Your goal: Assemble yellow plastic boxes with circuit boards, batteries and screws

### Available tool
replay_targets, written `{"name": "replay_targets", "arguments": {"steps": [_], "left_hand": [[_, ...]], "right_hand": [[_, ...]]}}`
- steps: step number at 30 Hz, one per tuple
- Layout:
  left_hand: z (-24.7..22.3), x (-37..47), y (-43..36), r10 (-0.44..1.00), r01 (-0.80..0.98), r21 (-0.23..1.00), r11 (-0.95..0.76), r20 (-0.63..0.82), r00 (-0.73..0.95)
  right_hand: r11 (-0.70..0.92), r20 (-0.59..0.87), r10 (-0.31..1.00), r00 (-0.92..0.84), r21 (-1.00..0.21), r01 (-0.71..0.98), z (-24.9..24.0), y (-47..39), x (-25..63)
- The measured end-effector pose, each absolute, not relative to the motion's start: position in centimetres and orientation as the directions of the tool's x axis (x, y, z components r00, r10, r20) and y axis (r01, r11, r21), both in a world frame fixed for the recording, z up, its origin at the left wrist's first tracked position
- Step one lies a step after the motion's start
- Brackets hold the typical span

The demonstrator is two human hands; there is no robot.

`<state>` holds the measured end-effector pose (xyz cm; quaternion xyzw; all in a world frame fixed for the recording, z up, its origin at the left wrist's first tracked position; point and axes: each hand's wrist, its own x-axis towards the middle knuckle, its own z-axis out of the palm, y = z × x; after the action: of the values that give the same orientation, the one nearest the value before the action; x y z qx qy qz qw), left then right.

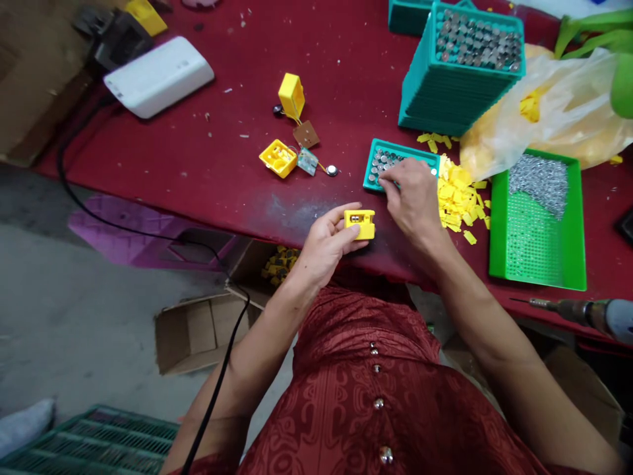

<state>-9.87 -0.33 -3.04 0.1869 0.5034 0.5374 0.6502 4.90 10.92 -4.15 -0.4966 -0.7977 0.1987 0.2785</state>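
My left hand (330, 239) grips a small yellow plastic case (364, 229) between thumb and fingers. An opening in its upper side shows silvery cells inside. My right hand (411, 191) reaches down into a shallow teal tray (368, 178) of button cells (380, 160), thumb and index finger pinched together at its front edge. Whether a cell sits between those fingertips is hidden. Beside that tray, to the right, lies a heap of small yellow plastic covers (457, 194).
A tall stack of teal trays (435, 92) holds more cells. A green basket (537, 251) contains small metal parts (540, 181). An opened yellow case (278, 158) lies with a wired circuit board (307, 161). A power bank (159, 76) is at left; a screwdriver (568, 308) juts in at right.
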Motion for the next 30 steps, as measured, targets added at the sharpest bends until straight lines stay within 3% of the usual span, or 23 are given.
{"name": "replay_targets", "arguments": {"steps": [3,6,14,19,23,26,30], "left_hand": [[-3.4,-9.5,-0.2,0.894,-0.488,0.807,0.334,-0.435,-0.108],[-3.6,-8.9,0.0,0.908,-0.471,0.825,0.311,-0.405,-0.11],[-4.1,-7.9,-0.2,0.952,-0.323,0.914,0.244,-0.289,-0.099],[-4.1,-7.5,-0.8,0.973,0.068,0.986,0.15,-0.135,-0.188],[-3.6,-7.4,-1.3,0.982,0.264,0.957,0.117,-0.073,-0.172],[-3.6,-7.4,-1.3,0.987,0.17,0.978,0.117,-0.096,-0.127],[-3.6,-7.4,-1.0,0.975,-0.171,0.961,0.218,-0.222,-0.004]], "right_hand": [[0.375,0.248,0.91,-0.332,-0.836,0.402,-2.5,8.1,5.6],[0.198,0.119,0.947,-0.297,-0.948,0.249,-1.9,5.6,5.8],[0.002,-0.049,0.985,-0.164,-0.956,0.294,-2.6,4.5,5.4],[0.032,-0.023,0.987,-0.157,-0.94,0.339,-2.1,4.1,5.6],[-0.031,-0.119,0.968,-0.223,-0.932,0.361,-1.7,4.5,6.2],[-0.051,-0.152,0.961,-0.231,-0.919,0.391,-2.0,5.4,6.9],[-0.094,-0.183,0.94,-0.288,-0.95,0.298,-2.8,6.6,8.1]]}}
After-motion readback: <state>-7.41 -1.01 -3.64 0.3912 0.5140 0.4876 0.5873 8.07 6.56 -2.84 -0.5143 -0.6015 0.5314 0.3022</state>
